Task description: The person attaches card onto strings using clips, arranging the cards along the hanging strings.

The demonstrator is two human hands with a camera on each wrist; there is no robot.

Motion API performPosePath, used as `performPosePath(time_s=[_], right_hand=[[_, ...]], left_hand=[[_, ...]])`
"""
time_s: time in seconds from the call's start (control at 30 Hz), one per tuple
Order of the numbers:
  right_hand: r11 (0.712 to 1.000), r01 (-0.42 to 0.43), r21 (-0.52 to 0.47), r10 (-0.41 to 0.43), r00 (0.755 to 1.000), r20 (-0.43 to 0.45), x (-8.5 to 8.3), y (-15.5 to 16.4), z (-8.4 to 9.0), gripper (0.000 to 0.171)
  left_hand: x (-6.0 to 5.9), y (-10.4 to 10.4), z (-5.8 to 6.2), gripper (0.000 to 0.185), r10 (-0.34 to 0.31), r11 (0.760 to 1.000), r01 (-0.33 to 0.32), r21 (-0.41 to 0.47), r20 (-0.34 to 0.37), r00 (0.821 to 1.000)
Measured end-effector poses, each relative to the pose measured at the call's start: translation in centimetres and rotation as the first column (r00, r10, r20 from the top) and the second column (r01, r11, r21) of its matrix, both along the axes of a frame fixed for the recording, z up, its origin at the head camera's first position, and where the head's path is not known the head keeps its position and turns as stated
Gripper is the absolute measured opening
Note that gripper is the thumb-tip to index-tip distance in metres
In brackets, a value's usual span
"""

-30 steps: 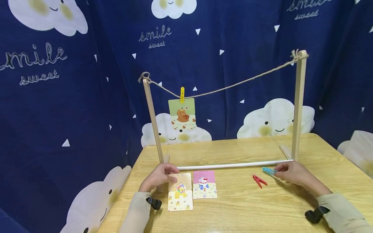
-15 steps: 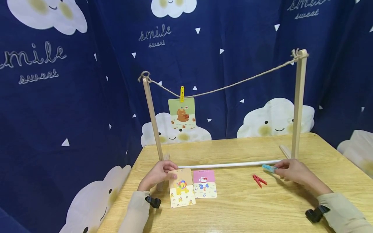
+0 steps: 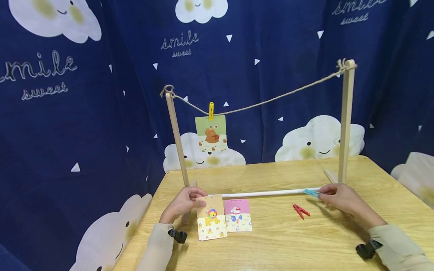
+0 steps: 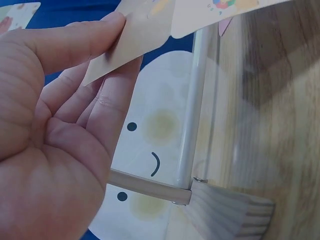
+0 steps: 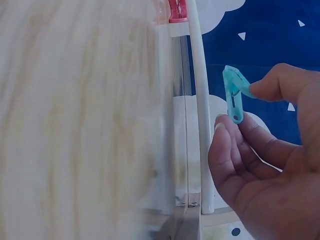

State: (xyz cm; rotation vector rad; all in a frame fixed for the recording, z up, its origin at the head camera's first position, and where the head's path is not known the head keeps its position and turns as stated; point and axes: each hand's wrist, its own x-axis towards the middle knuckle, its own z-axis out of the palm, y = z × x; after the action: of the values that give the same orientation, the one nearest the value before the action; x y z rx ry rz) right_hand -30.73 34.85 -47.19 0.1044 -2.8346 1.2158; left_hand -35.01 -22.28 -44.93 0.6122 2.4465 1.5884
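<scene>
My left hand (image 3: 183, 203) pinches the top edge of the lion card (image 3: 211, 218), thumb over the face and fingers behind it, as the left wrist view shows (image 4: 135, 35). The card hangs down from the pinch, its lower edge at or just above the table (image 3: 288, 244); I cannot tell which. It sits just left of the pink card (image 3: 239, 215), which lies flat, with the edges of the two overlapping or touching.

My right hand (image 3: 339, 198) pinches the blue clothespin (image 3: 312, 193) by one end between thumb and fingertips (image 5: 265, 87). The pin sticks out leftward past my fingers, just in front of the white rod (image 3: 268, 193) at the frame's base. The red clothespin (image 3: 300, 210) lies on the table, near but clear of that hand.

Above, a yellow clothespin (image 3: 211, 111) holds the bear card (image 3: 211, 133) on the string (image 3: 271, 101).
</scene>
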Motion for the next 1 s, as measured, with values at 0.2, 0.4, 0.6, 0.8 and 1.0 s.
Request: performPosePath(time_s=[0.2,0.4,0.6,0.8,1.0], right_hand=[[1.000,0.011,-0.025,-0.011,1.000,-0.020,0.2,-0.2,0.2,0.046],[1.000,0.015,-0.005,-0.015,0.997,-0.076,0.3,-0.4,0.6,0.041],[0.998,0.045,0.052,-0.038,0.990,-0.137,0.3,-0.4,1.0,0.041],[0.997,0.059,0.043,-0.052,0.988,-0.142,0.5,-0.4,1.4,0.039],[0.998,0.060,0.022,-0.055,0.986,-0.158,0.6,-0.3,1.7,0.038]], left_hand=[[0.2,0.2,0.4,0.026,0.017,1.000,-0.017,-0.004,-0.034,0.999],[0.4,0.3,0.9,0.025,0.025,1.000,-0.026,-0.017,-0.053,0.998],[0.4,0.5,1.1,0.024,0.025,1.000,-0.026,-0.018,-0.063,0.998],[0.4,0.6,1.4,0.025,0.019,1.000,-0.020,-0.014,-0.074,0.997],[0.4,0.7,1.9,0.024,0.016,1.000,-0.018,-0.024,-0.085,0.996]])
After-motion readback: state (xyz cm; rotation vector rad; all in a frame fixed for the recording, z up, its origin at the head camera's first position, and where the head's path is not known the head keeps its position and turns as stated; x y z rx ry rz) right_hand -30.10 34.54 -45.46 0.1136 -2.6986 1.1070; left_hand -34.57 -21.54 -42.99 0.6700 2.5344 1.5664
